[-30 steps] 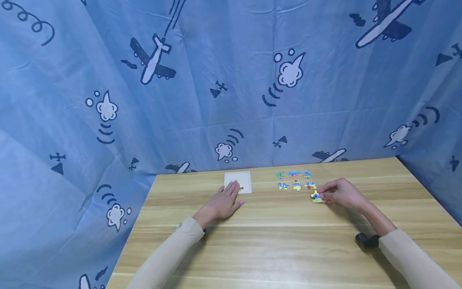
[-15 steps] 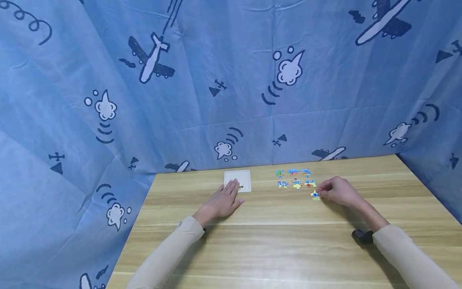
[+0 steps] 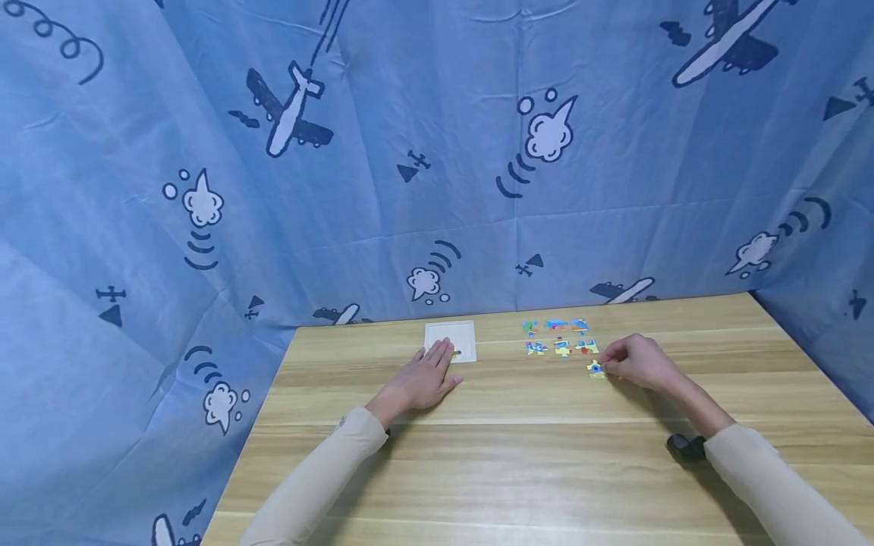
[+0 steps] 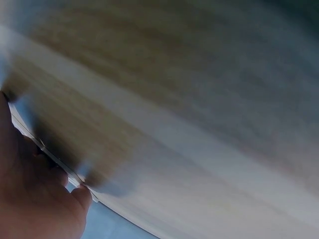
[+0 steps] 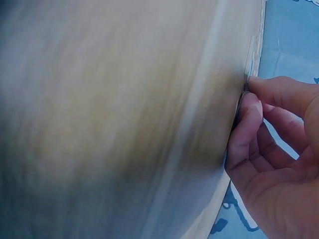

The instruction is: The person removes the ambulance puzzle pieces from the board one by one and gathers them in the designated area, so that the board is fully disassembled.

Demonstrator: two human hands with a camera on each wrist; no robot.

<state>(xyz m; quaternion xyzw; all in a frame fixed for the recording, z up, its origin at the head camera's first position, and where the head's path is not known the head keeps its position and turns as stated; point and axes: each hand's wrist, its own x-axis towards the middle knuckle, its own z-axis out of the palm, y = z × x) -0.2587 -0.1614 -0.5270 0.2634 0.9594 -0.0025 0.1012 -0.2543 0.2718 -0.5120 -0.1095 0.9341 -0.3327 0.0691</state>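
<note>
My left hand (image 3: 422, 381) lies flat with extended fingers across the lower left part of a square white puzzle tray (image 3: 466, 334). A small yellow and dark patch shows in the tray beside the fingertips. In the left wrist view, that hand's thumb side (image 4: 50, 199) is seen at the lower left. My right hand (image 3: 640, 362) pinches the right edge of a yellow jigsaw piece (image 3: 595, 368) with a blue round spot, down at the tabletop. The right wrist view shows curled fingers (image 5: 249, 124) and thumb low at the table; the piece is not discernible there.
Several colourful jigsaw pieces (image 3: 556, 325) form a back row, with another row of pieces (image 3: 562, 349) in front. They lie on a wooden table (image 3: 505, 455), right of the tray. A blue curtain (image 3: 464, 152) with airplane prints hangs behind and at both sides.
The yellow jigsaw piece has come down flatter onto the table, just in front of the nearer row. My right hand has shifted slightly left with it. The left hand stays put.
</note>
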